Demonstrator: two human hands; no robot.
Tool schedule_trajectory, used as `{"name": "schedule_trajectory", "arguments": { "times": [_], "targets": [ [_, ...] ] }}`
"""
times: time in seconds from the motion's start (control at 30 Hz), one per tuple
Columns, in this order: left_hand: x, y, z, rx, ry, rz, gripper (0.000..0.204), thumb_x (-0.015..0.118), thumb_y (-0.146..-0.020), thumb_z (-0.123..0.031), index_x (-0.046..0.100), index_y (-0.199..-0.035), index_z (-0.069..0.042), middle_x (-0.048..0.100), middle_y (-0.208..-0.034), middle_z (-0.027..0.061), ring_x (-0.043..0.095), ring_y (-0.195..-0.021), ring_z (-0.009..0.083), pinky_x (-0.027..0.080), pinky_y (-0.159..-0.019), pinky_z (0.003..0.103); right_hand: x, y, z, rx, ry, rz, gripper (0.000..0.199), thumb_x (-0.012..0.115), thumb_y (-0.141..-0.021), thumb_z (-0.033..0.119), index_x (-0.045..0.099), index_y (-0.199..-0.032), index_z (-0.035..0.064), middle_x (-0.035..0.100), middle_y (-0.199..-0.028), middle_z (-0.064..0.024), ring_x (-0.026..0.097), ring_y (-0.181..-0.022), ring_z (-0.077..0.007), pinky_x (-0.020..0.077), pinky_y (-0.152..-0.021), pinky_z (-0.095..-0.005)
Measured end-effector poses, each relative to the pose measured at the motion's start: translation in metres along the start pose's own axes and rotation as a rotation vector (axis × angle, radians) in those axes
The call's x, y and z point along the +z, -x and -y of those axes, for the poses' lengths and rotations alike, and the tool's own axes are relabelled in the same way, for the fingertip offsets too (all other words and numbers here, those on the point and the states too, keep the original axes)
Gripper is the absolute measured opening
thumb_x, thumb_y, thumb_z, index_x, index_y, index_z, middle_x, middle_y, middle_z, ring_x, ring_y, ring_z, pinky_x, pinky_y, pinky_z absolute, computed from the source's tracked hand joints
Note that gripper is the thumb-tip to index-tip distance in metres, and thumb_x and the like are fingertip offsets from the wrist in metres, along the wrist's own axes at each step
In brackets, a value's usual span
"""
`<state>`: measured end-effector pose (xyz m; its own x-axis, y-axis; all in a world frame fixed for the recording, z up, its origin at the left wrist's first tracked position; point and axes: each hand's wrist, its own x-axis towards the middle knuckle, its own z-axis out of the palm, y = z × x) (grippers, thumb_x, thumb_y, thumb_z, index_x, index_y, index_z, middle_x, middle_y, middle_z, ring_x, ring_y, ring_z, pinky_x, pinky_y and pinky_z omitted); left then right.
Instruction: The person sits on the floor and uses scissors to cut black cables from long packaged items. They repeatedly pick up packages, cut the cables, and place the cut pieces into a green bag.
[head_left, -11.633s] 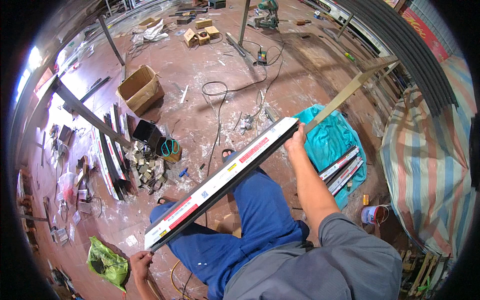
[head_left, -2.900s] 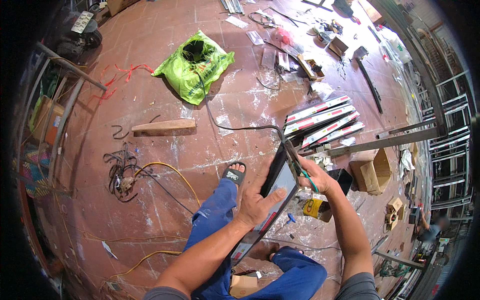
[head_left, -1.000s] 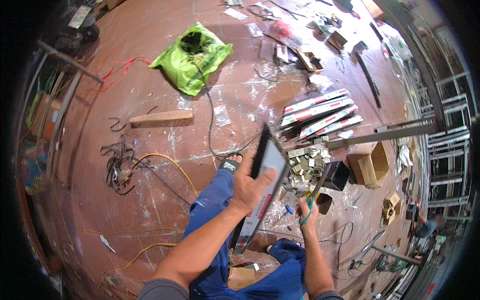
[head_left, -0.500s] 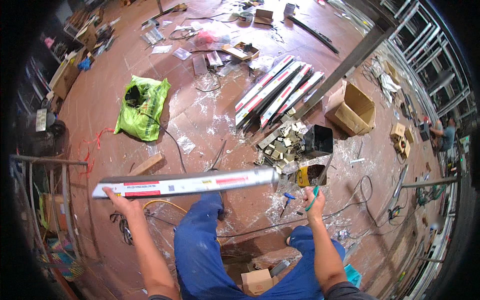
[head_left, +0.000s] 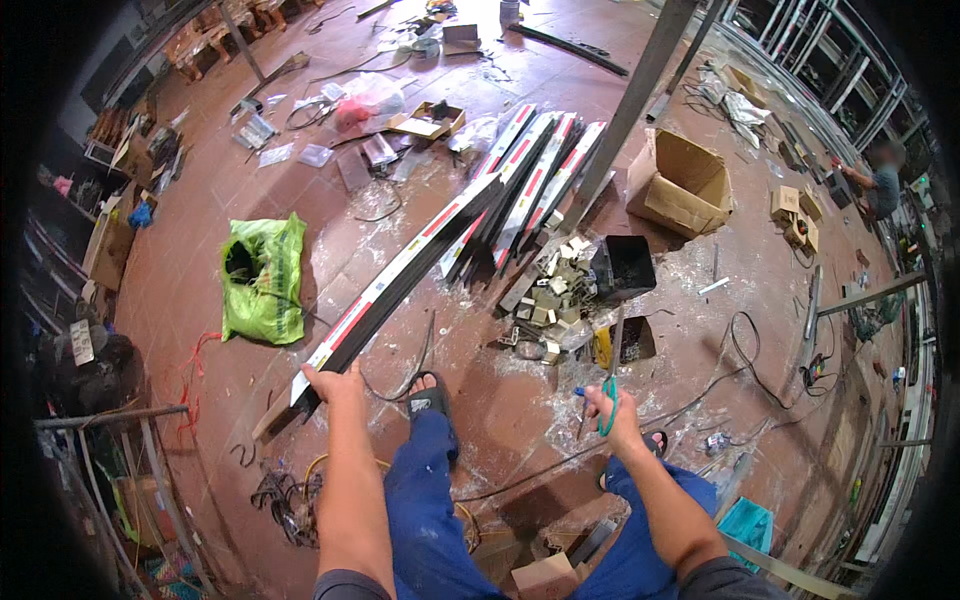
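Note:
My left hand (head_left: pixel 338 385) grips the near end of a long dark bar (head_left: pixel 385 285) with a white and red printed strip along it. The bar slants away to the upper right, and its far end reaches the stack of similar bars (head_left: pixel 548 180) on the floor. In my right hand (head_left: pixel 618 418) is a pair of scissors with teal handles (head_left: pixel 608 400), its blades pointing away from me. Close beside that hand, a blue-handled tool (head_left: pixel 580 391) is partly hidden. Beyond it lies a pile of small beige metal pieces (head_left: pixel 555 290).
A black bin (head_left: pixel 625 268) and a cardboard box (head_left: pixel 680 185) stand right of the pile. A yellow-sided container (head_left: pixel 603 345) sits nearer. Left is a green sack (head_left: pixel 265 280). A metal post (head_left: pixel 640 90) rises by the stack. Cables (head_left: pixel 690 405) cross the floor. Another person (head_left: pixel 882 185) is far right.
The bar has swung from lying crosswise before me to pointing away, its far end now at the stack. My left hand has moved right with it. The scissors stay in my right hand.

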<state>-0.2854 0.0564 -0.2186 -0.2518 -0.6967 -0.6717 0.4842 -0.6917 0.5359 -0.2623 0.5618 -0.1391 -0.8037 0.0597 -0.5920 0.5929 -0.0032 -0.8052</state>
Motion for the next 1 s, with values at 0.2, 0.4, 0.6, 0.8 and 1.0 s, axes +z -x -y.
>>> {"name": "schedule_trajectory", "arguments": {
  "times": [0.2,0.4,0.6,0.8,1.0],
  "targets": [
    [0.054,0.007,0.152,-0.216,0.174,0.124,0.076,0.053,-0.102,-0.061,0.047,-0.154,-0.006,0.055,-0.153,0.0182,0.056,-0.139,0.0394,0.045,-0.113,0.066,0.0,-0.001,-0.009,0.026,0.054,0.064,0.029,0.079,-0.096,0.032,0.062,-0.095,0.0083,0.061,-0.074,-0.0004,0.055,-0.054,-0.0093,0.044,-0.049,-0.0262],
    [0.102,0.033,0.298,-0.463,0.426,0.115,0.072,0.058,-0.096,-0.058,0.054,-0.147,-0.007,0.06,-0.147,0.0181,0.059,-0.133,0.0434,0.045,-0.112,0.067,0.006,0.004,-0.009,0.183,0.129,0.08,0.031,0.08,-0.096,0.032,0.062,-0.096,0.0068,0.063,-0.076,0.0001,0.057,-0.056,-0.0087,0.0448,-0.051,-0.0268],
    [0.115,0.034,0.384,-0.618,0.33,-0.025,0.084,0.071,-0.087,-0.065,0.054,-0.144,-0.005,0.058,-0.146,0.0171,0.054,-0.139,0.0372,0.041,-0.117,0.063,-0.015,0.006,-0.037,0.245,0.312,0.083,0.026,0.08,-0.096,0.026,0.062,-0.096,0.0069,0.065,-0.074,-0.0007,0.057,-0.056,-0.008,0.0438,-0.051,-0.0254],
    [0.015,-0.001,0.342,-0.098,-1.618,0.824,0.051,0.077,-0.09,-0.052,0.071,-0.107,-0.004,0.073,-0.091,0.0137,0.072,-0.095,0.0357,0.058,-0.087,0.048,-0.018,-0.001,-0.022,0.29,0.152,0.028,0.027,0.079,-0.096,0.026,0.061,-0.095,0.0067,0.065,-0.072,-0.002,0.057,-0.055,-0.0087,0.0453,-0.052,-0.026],
    [-0.086,-0.093,0.235,0.968,-2.24,0.185,0.026,0.078,-0.089,-0.029,0.075,-0.099,-0.005,0.073,-0.107,0.017,0.07,-0.103,0.0405,0.055,-0.093,0.052,-0.016,0.006,-0.025,0.296,0.193,0.042,0.028,0.079,-0.096,0.027,0.06,-0.094,0.0063,0.064,-0.072,-0.0018,0.057,-0.056,-0.0091,0.0452,-0.053,-0.0263]
  ]
}}
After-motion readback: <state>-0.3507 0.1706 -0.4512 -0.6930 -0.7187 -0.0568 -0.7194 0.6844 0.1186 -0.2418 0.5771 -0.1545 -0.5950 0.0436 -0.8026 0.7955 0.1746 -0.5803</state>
